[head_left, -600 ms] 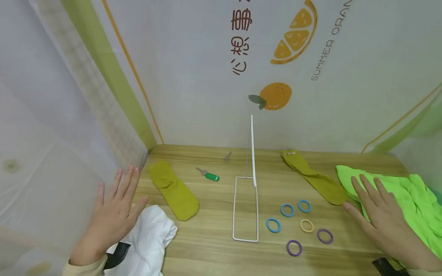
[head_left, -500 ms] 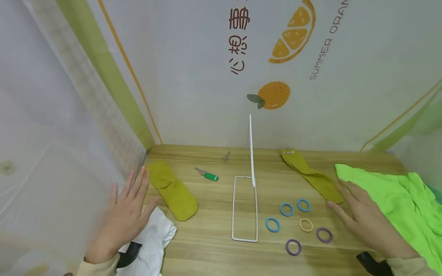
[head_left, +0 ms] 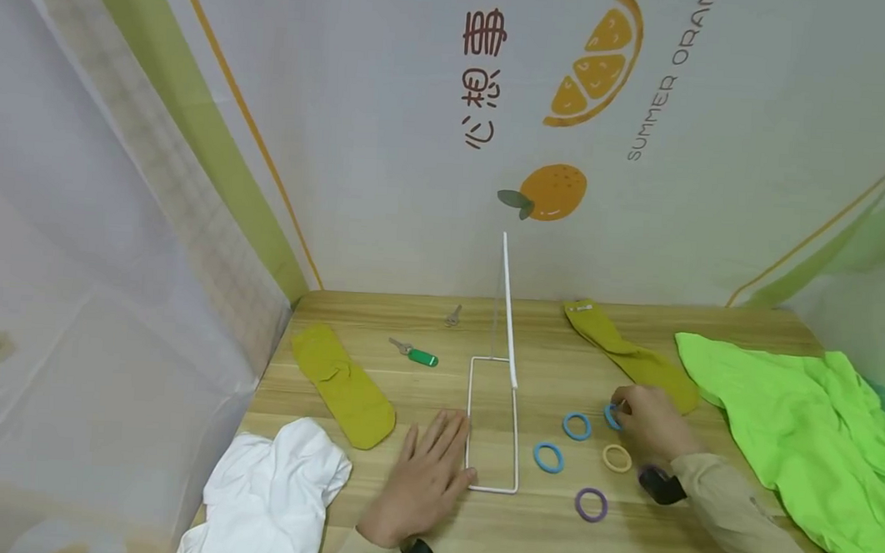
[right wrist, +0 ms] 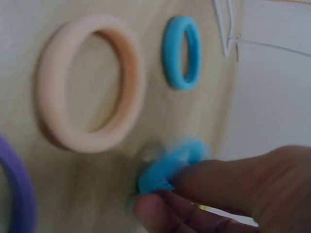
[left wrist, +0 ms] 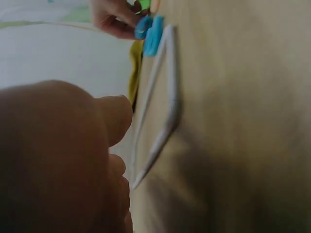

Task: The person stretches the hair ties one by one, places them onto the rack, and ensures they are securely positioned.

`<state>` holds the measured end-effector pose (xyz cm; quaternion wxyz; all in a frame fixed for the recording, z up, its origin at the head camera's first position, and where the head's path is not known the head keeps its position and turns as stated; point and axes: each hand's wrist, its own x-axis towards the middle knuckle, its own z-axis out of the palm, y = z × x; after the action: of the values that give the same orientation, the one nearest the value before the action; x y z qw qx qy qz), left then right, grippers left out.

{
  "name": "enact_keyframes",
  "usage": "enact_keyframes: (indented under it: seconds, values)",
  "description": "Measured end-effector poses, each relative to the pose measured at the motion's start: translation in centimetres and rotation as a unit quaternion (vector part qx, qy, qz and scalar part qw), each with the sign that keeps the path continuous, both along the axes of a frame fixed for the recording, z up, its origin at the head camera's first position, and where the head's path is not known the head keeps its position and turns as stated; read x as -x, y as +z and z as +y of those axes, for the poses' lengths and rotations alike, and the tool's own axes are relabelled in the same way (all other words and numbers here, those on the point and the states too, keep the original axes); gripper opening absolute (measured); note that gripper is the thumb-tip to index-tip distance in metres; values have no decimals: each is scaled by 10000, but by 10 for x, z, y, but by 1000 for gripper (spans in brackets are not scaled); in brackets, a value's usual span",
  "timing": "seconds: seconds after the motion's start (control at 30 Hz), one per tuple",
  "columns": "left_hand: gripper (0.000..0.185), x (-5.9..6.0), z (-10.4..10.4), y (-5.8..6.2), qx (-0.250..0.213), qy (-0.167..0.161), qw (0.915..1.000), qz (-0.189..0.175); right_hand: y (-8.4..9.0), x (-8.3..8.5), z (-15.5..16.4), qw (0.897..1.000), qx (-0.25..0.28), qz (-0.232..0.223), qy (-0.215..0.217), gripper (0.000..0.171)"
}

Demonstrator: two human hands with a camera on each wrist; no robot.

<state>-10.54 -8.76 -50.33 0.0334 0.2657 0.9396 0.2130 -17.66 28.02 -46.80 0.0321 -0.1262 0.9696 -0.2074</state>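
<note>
In the head view my right hand (head_left: pixel 654 423) pinches a blue ring (head_left: pixel 610 416) between thumb and fingertips. The right wrist view shows that ring (right wrist: pixel 163 174) tilted and blurred by motion. Beside it lie a cream ring (head_left: pixel 616 458), another blue ring (head_left: pixel 576 426) and a third blue ring (head_left: pixel 549 457). My left hand (head_left: pixel 426 478) lies with extended fingers at the left side of a white wire stand (head_left: pixel 493 490), whose thin upright rod rises at the back. Fingertips and thumb reach the base's edge; whether they press on it I cannot tell.
A purple ring (head_left: pixel 591 505) lies nearer the front. Two mustard socks (head_left: pixel 346 393), a key with a green tag (head_left: pixel 422 357) and a small loose key (head_left: pixel 453 315) are on the wooden table. White cloth (head_left: pixel 274 489) lies left, bright green cloth (head_left: pixel 787 437) right.
Both hands came inward and down from raised, spread poses. My left hand moved right to the wire stand's base. My right hand moved left and took hold of a blue ring.
</note>
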Motion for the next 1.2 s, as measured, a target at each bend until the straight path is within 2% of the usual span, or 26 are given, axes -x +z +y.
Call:
enact_keyframes:
  seconds: [0.1,0.27,0.37,0.43,0.53,0.63,0.7,0.77,0.83,0.87,0.9,0.93,0.97,1.0,1.13,1.2]
  values:
    - [63,-3,7,-8,122,-2,9997,-192,-5,-1,1,9999,54,118,-57,7]
    - [62,-4,10,-11,369,58,9992,-123,0,-5,2,9990,348,224,-160,6]
    - [62,-4,9,-12,359,68,9992,-145,13,-10,-3,9973,667,304,-77,7]
    - [62,-4,9,-15,266,74,9995,-150,29,-17,-11,9944,1004,316,-32,5]
    - [63,-5,8,-19,162,73,9998,-3,55,-33,-28,9821,1834,411,99,3]
    - [63,-4,8,-18,157,50,9999,47,83,-51,-49,9553,2815,767,477,9]
    - [63,-3,8,-16,141,34,9999,65,99,-61,-63,9203,3603,1104,1049,21]
    - [63,-2,7,-15,169,28,9998,73,113,-67,-77,8795,4229,1377,1694,30]
    - [63,-2,7,-16,199,34,9998,89,124,-71,-89,8364,4692,1592,2343,32]
    - [63,-2,7,-16,202,35,9997,113,128,-71,-94,8196,4847,1643,2576,32]
    - [63,-2,7,-17,221,40,9997,128,132,-72,-99,8098,4917,1690,2718,31]
    - [63,-1,7,-17,235,46,9996,139,135,-72,-104,8046,4946,1739,2789,31]
    - [63,-1,7,-18,242,48,9996,159,138,-72,-107,8063,4926,1752,2765,31]
    - [63,-2,7,-18,246,51,9995,179,140,-72,-110,8131,4869,1745,2669,31]
    - [62,-3,7,-17,208,45,9995,220,142,-71,-118,8608,4437,1568,1937,30]
    - [62,-4,7,-16,200,46,9996,181,140,-69,-119,8801,4219,1462,1612,24]
